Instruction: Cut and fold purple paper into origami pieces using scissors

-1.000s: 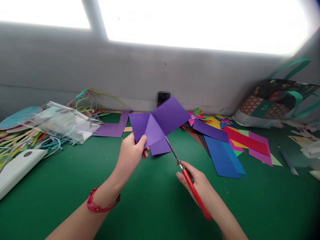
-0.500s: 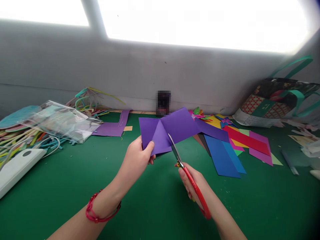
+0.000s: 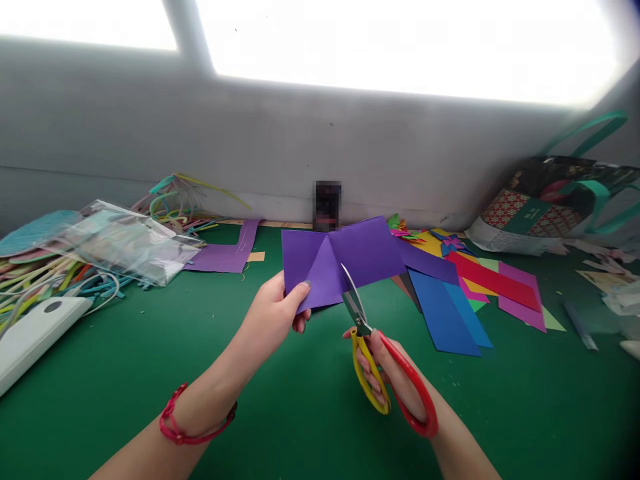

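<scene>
purple paper, already folded, extends beyond the left hand, whose fingers pinch it; the right hand grasps scissors, blades parted ahead of its fingers, at the paper; any finished cut, i cannot tell.

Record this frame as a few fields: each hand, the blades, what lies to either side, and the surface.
Left hand: grips folded purple paper
Right hand: holds scissors with red and yellow handles
Blades: parted, overlapping the paper in view; contact unclear
Left side: clear plastic sleeve, another purple sheet
Right side: blue strip, red strip, bag
Surface: green tabletop
</scene>
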A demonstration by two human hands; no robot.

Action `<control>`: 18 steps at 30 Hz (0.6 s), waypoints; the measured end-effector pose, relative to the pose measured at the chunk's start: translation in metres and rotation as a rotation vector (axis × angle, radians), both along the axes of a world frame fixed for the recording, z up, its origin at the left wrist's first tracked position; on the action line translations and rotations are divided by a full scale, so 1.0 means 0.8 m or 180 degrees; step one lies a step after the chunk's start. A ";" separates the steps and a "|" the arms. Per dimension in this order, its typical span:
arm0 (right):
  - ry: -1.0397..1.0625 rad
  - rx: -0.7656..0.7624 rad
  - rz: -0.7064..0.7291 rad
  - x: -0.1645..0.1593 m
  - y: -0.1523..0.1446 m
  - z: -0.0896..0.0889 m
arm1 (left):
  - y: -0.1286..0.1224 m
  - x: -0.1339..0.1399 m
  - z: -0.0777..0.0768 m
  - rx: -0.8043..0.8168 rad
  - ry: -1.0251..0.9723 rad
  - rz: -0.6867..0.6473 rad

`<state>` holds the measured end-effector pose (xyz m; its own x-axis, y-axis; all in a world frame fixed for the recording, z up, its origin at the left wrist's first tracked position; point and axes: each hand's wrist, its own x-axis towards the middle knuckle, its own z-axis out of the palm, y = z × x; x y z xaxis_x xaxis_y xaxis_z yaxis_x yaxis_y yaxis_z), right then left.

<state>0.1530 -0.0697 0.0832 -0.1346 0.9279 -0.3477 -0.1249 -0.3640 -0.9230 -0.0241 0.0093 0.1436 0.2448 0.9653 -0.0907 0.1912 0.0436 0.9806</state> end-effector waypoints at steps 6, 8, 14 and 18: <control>0.1286 -0.0205 0.0466 0.011 -0.004 0.007 | 0.004 -0.004 -0.002 -0.0130 -0.0374 -0.0045; 0.1481 -0.0275 0.0500 0.015 -0.004 0.006 | 0.006 -0.005 -0.004 -0.0243 -0.0530 -0.0086; 0.1811 -0.0372 0.0607 0.018 -0.004 0.006 | 0.010 -0.007 -0.005 -0.0388 -0.0669 -0.0086; 0.1411 -0.0187 0.0512 0.014 -0.004 0.004 | 0.006 -0.004 -0.003 -0.0237 -0.0509 -0.0081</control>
<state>0.1641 -0.0730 0.0864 -0.4224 0.8635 -0.2755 -0.4399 -0.4610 -0.7707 -0.0270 0.0140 0.1413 0.2860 0.9507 -0.1198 0.0350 0.1146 0.9928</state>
